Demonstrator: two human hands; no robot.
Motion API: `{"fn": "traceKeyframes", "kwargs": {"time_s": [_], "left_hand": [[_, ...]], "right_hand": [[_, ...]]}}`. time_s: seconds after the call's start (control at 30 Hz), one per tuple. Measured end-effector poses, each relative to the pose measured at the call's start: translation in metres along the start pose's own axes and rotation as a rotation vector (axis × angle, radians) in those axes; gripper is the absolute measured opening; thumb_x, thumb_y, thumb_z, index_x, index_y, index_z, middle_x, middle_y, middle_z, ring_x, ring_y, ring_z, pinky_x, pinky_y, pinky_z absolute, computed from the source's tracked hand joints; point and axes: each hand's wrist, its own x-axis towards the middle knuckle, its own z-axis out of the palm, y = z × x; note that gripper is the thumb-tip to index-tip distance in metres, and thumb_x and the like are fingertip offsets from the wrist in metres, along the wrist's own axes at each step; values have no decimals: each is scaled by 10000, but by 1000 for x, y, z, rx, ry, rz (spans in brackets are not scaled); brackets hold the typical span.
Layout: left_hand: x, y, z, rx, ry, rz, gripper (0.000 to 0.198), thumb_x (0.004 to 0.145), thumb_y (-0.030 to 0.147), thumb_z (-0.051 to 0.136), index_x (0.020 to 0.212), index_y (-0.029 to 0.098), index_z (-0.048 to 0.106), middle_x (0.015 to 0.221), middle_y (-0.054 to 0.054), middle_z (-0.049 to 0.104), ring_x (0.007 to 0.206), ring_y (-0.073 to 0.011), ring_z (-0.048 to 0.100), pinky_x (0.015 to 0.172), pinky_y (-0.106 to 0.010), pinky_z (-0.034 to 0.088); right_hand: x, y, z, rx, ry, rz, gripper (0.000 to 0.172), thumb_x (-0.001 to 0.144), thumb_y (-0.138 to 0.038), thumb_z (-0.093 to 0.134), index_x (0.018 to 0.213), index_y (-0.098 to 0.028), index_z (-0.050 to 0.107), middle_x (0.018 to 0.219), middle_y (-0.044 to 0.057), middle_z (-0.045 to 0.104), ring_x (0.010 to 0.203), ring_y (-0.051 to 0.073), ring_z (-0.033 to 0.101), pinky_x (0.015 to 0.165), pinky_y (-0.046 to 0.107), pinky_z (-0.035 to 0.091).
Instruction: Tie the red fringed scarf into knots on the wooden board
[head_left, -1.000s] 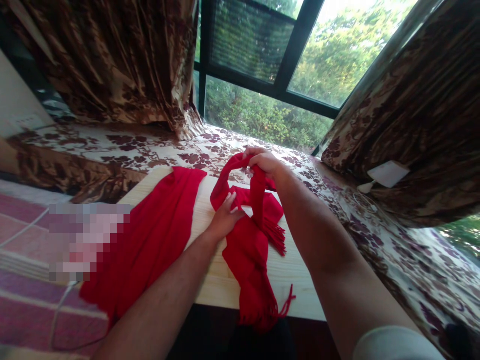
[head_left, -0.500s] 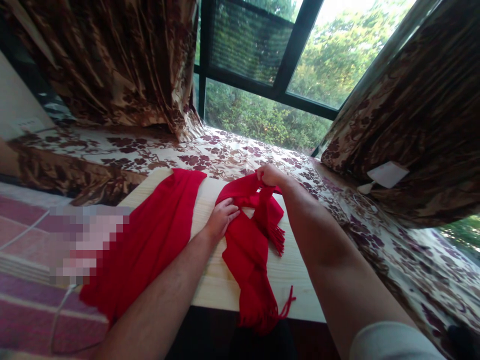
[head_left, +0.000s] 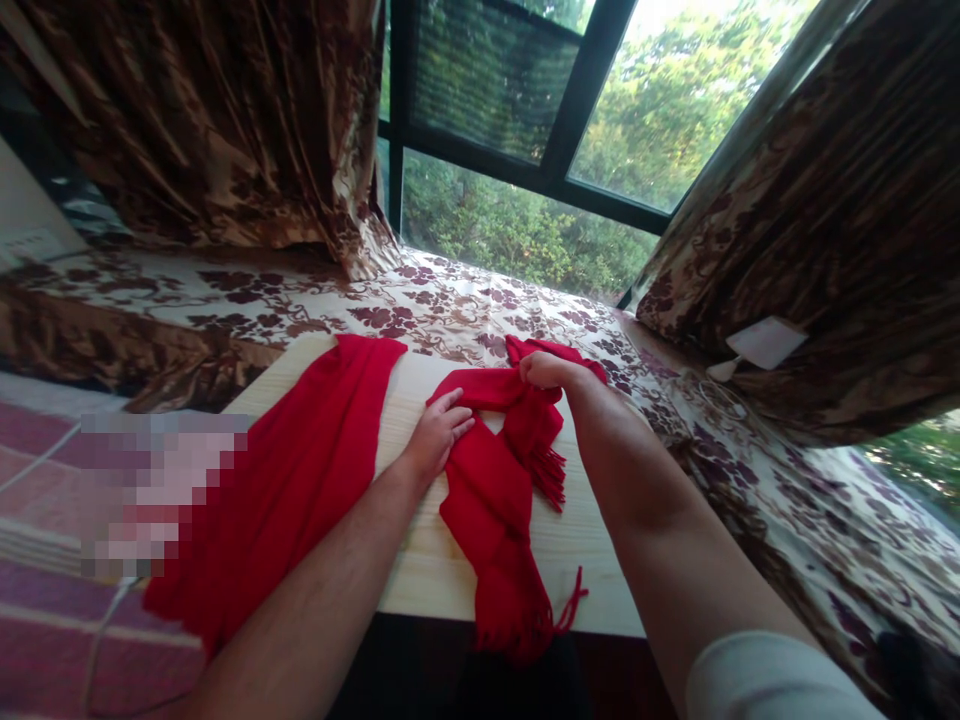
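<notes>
A red scarf (head_left: 491, 485) with fringed ends lies looped and folded on a pale wooden board. My left hand (head_left: 441, 432) rests on the loop's left bend, its fingers extended and slightly spread over the cloth. At the loop's far right, my right hand (head_left: 544, 370) is closed on a gathered part of the same scarf. More bunched cloth shows just beyond that hand, and one fringed end hangs below it. The other fringed end reaches the board's near edge. To the left, a second piece of red cloth (head_left: 322, 440) lies spread out, partly behind my left forearm.
The wooden board (head_left: 592, 560) abuts a ledge covered in floral fabric (head_left: 465, 290) beneath a window. A white lamp-like object (head_left: 769, 342) lies at the right, near a heavy curtain. A striped pink cover (head_left: 45, 620) and a pale cable are at the left.
My right hand has drawn slightly nearer to me, and a bunch of red cloth now shows beyond it. My left hand stays at the bend, its fingers a little more spread.
</notes>
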Motion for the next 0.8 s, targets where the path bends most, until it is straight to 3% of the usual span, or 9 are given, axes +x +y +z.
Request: {"fn": "traceKeyframes", "kwargs": {"time_s": [0.1, 0.17, 0.27, 0.37, 0.47, 0.53, 0.63, 0.7, 0.8], "left_hand": [[-1, 1, 0, -3, -5, -13, 480, 739, 162, 677, 1219, 162, 660, 1492, -142, 482, 1218, -233, 586, 1064, -416, 516], [-1, 1, -1, -11, -3, -21, 492, 745, 152, 679, 1236, 155, 653, 1458, -141, 515, 1194, -218, 597, 1070, -400, 512], [-1, 2, -1, -23, 8, -29, 489, 752, 132, 669, 1240, 156, 652, 1445, -135, 527, 1158, -194, 611, 1075, -373, 507], [-1, 1, -2, -8, 7, -11, 507, 754, 134, 663, 1259, 169, 647, 1458, -130, 512, 1131, -185, 619, 1059, -365, 520], [-1, 2, -1, 9, 9, 6, 530, 751, 127, 652, 1279, 176, 640, 1434, -120, 526, 1098, -174, 622, 1038, -361, 533], [-1, 3, -1, 7, 11, 6, 538, 744, 114, 647, 1278, 176, 643, 1389, -114, 551, 1073, -166, 624, 1020, -355, 543], [-2, 4, 1, -12, 28, 2, 520, 723, 82, 649, 1236, 165, 664, 1316, -111, 583, 1069, -169, 620, 993, -350, 555], [-3, 4, 1, -27, 46, 9, 473, 709, 58, 650, 1171, 156, 683, 1320, -109, 576, 1100, -179, 607, 994, -359, 555], [-3, 4, 1, -43, 47, 19, 394, 704, 41, 653, 1081, 151, 693, 1371, -107, 542, 1173, -202, 579, 1020, -385, 540]], "right_hand": [[-6, 5, 4, 26, -110, 21, 159, 648, -58, 611, 731, -154, 707, 653, 18, 668, 543, 110, 542, 496, 198, 400], [-12, 9, 7, 103, -56, 25, 254, 648, -54, 603, 834, -159, 741, 725, 18, 697, 602, 122, 580, 552, 200, 438], [-25, 16, 13, 196, 243, 15, 337, 682, -88, 598, 973, -166, 749, 908, 40, 738, 799, 160, 649, 723, 224, 495], [-52, 23, 20, 169, 622, 53, 287, 748, -151, 569, 980, -166, 736, 1036, 77, 739, 953, 200, 655, 868, 271, 487], [-86, 28, 28, 142, 800, 237, 231, 844, -282, 529, 882, -160, 721, 935, 114, 739, 896, 233, 661, 817, 292, 480], [-104, 31, 37, 184, 715, 350, 356, 887, -440, 513, 753, -167, 696, 798, 119, 719, 814, 240, 660, 718, 289, 468], [-117, 31, 57, 347, 452, 386, 514, 840, -629, 546, 607, -180, 638, 615, 85, 645, 659, 206, 624, 579, 270, 418], [-116, 29, 73, 487, 379, 336, 474, 778, -616, 625, 603, -175, 633, 564, 42, 601, 585, 170, 580, 533, 254, 384], [-110, 23, 89, 726, 465, 282, 254, 704, -419, 688, 662, -171, 652, 566, -10, 583, 572, 139, 550, 531, 235, 385]]}}
